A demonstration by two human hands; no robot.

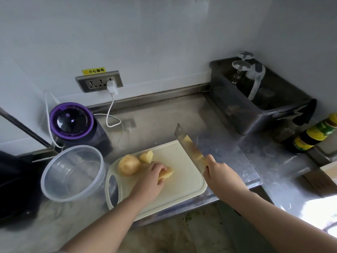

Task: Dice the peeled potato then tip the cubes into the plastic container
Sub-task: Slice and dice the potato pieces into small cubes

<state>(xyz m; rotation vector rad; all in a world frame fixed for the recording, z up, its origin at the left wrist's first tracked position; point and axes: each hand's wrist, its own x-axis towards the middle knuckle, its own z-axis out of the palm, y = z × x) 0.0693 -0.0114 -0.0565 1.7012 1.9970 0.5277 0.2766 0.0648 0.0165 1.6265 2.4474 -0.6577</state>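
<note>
Hands – left [154,175] holding potato [168,174], right [217,172] gripping cleaver [189,145]

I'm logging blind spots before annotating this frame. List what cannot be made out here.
All in the head view:
1. Potato piece: mostly covered by the left hand, so its cut shape is unclear.
2. Knife handle: wrapped by the right hand.
3. Dark object at the left: cut off by the frame edge.
4. Bottle label at the right: blurred and too small to read.
</note>
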